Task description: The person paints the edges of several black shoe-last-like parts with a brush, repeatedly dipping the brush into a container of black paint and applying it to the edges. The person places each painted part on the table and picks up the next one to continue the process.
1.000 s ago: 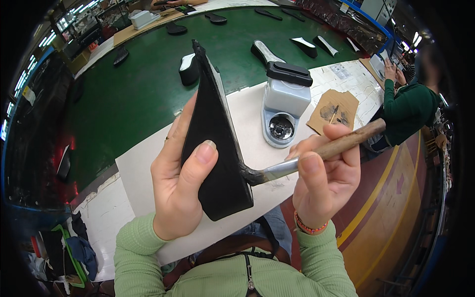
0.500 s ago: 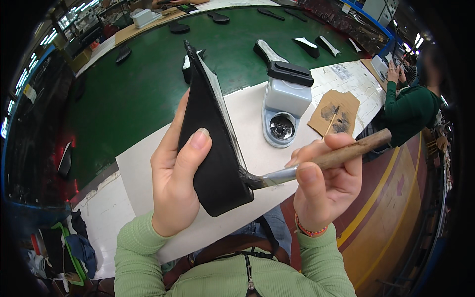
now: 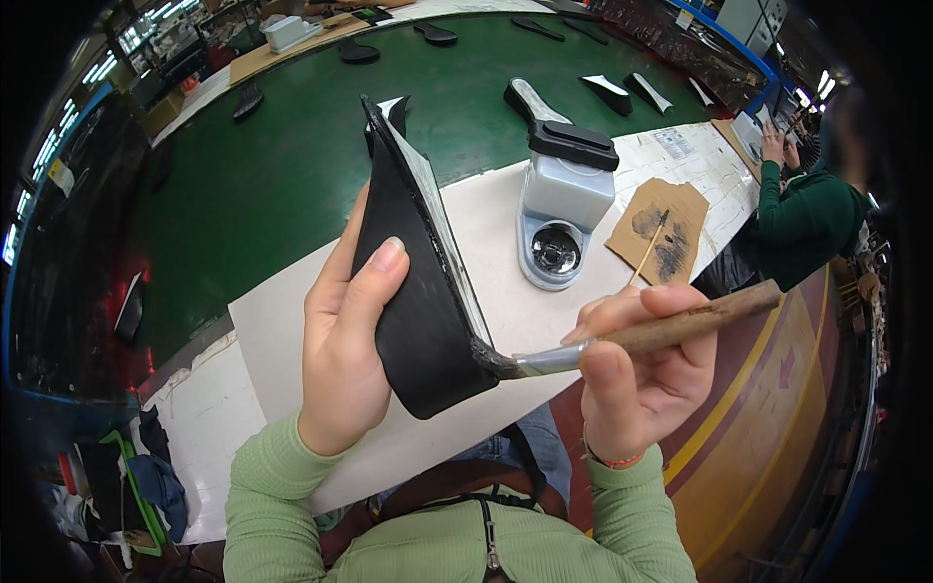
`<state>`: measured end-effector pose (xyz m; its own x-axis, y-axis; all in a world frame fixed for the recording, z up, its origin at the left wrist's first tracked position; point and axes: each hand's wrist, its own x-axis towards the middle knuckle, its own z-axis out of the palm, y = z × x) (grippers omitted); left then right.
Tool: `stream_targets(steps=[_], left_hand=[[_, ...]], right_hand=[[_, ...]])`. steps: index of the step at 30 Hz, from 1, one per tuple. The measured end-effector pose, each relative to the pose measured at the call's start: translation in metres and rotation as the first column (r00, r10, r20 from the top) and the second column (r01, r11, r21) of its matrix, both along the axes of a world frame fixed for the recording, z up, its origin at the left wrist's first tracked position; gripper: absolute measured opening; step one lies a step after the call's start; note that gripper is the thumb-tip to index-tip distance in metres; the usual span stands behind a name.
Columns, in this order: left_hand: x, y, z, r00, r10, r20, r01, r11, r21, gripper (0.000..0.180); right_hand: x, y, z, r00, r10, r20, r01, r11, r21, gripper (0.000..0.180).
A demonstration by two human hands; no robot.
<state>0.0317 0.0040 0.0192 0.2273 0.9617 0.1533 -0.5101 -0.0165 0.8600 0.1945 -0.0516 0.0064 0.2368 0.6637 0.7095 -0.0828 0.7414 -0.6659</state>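
Observation:
My left hand (image 3: 350, 340) grips a black wedge-shaped shoe sole (image 3: 418, 311), thumb pressed on its side wall, the other fingers mostly hidden behind. The sole is tilted, its thick heel end toward me and its white face turned to the right. In my right hand (image 3: 646, 379) is a brush (image 3: 671, 325) with a wooden handle and metal ferrule, pinched between thumb and fingers. Its dark bristles touch the sole's edge at the heel end. Beyond stands a pale plastic dispenser (image 3: 569, 209) with a black lid and a round cup of dark liquid.
A stained cardboard piece (image 3: 675, 209) with a thin stick (image 3: 649, 248) lies right of the dispenser. White paper (image 3: 292, 311) covers the near table. Several soles, one a white-topped sole (image 3: 604, 94), rest on the green surface (image 3: 243, 204). A person in dark green (image 3: 812, 214) works at far right.
The sole has turned slightly and its top end has dropped a little. The brush handle has tilted lower at its outer end, and the bristles remain on the heel edge.

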Motion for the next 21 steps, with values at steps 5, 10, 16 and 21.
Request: stream_targets(steps=[5,10,16,21], left_hand=[[0.001,0.001,-0.001,0.996,-0.026,0.081,0.031,0.998,-0.061,0.048],[-0.001,0.002,-0.003,0.991,-0.057,0.122,0.073,0.988,-0.137,0.047],[0.0,0.004,-0.007,0.978,-0.12,0.171,0.153,0.969,-0.193,0.046],[-0.002,0.006,-0.012,0.96,-0.181,0.213,0.24,0.923,-0.301,0.044]], right_hand=[[0.002,-0.001,0.001,0.998,0.006,0.059,-0.008,0.999,0.033,0.047],[0.004,-0.001,0.002,0.991,-0.02,0.134,0.012,0.998,0.066,0.048],[0.007,0.001,0.004,0.984,0.01,0.178,-0.03,0.994,0.106,0.05],[0.008,0.001,0.005,0.977,0.001,0.214,-0.03,0.991,0.128,0.05]])
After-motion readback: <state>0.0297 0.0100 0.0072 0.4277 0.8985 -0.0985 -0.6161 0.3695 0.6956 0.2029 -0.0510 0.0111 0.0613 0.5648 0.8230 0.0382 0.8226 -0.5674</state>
